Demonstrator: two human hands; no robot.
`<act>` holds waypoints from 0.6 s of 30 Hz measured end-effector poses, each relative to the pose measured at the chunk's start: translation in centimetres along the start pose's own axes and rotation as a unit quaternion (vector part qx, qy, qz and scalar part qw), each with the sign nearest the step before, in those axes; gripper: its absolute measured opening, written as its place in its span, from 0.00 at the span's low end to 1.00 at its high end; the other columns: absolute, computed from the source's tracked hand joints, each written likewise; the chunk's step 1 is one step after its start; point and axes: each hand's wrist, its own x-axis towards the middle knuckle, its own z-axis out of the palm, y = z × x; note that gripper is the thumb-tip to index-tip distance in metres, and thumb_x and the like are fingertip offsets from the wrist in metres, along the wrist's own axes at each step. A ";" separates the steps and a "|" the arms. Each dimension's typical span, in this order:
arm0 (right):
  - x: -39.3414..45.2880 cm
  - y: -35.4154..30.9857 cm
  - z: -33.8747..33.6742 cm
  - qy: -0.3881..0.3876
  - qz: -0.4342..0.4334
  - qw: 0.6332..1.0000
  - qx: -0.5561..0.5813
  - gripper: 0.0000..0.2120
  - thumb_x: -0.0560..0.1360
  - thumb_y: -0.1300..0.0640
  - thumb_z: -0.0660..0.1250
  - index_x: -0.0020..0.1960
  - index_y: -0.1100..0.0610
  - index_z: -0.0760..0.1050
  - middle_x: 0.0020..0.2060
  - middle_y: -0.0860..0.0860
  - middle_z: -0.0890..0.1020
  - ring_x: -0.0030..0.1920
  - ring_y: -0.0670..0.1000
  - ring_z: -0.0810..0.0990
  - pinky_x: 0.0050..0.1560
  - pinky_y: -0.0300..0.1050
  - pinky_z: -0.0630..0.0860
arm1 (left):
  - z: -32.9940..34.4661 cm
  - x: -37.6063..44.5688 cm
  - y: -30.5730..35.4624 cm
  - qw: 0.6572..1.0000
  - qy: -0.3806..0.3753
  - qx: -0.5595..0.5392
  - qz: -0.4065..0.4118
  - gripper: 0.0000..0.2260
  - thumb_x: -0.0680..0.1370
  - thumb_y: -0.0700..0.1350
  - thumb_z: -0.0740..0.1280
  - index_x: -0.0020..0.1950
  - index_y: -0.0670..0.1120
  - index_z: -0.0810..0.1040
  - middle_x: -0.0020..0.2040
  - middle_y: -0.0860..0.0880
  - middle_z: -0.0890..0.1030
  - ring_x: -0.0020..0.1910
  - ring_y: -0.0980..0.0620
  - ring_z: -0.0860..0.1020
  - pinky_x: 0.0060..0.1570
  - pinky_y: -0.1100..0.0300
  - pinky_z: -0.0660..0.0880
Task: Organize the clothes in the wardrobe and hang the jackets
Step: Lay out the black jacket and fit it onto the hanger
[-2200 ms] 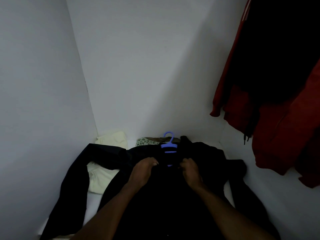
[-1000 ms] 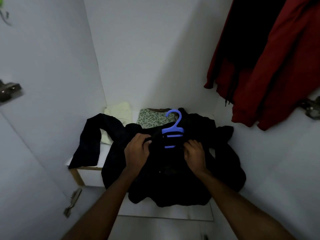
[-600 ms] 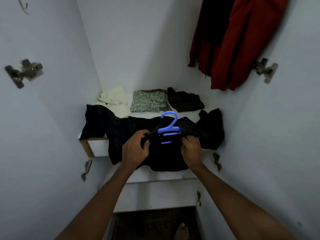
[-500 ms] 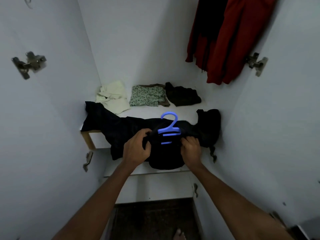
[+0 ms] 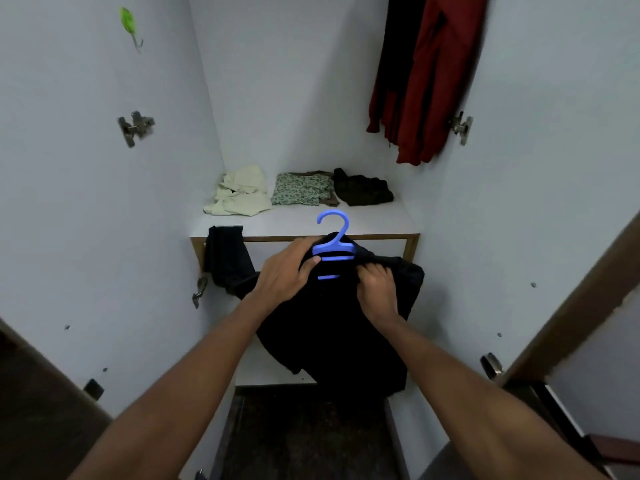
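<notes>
jacket: black jacket point(image 5: 332, 327) on a blue hanger point(image 5: 333, 250), held in the air in front of the shelf point(image 5: 377, 221), below its front edge; body hangs down toward the floor
sleeve: one sleeve point(image 5: 224, 259) still draped over the shelf's left front corner, trailing down the front
hanger: hook up, sticking out above the collar; crossbars show between the two hands
left hand: left hand point(image 5: 282, 271) closed on the jacket's left shoulder next to the hanger, fingers curled into the fabric, thumb touching the hanger bar
right hand: right hand point(image 5: 377, 285) closed on the right shoulder fabric just beside the hanger, fingers bunched tight
shelf: white top, wood edge; three folded piles along the back wall
piles: cream cloth point(image 5: 240, 197) at left, floral cloth point(image 5: 303, 189) in the middle, dark cloth point(image 5: 363, 188) at right, touching the floral one
hung: red jacket point(image 5: 433, 81) hanging top right against the right wall, something dark beside it
hardware: metal hinges point(image 5: 135, 128) on the side walls; green hook point(image 5: 129, 24) high on the left wall
doors: both open, edges at the bottom corners
</notes>
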 end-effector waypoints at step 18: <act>-5.8 0.7 -11.2 0.024 0.134 0.990 0.034 0.19 0.76 0.50 0.72 0.64 0.50 0.71 0.62 0.49 0.74 0.62 0.51 0.71 0.60 0.50 0.69 | -1.8 -5.6 5.2 0.988 0.110 -0.077 -0.072 0.09 0.82 0.41 0.65 0.59 0.52 0.74 0.48 0.56 0.80 0.45 0.53 0.77 0.41 0.54 0.72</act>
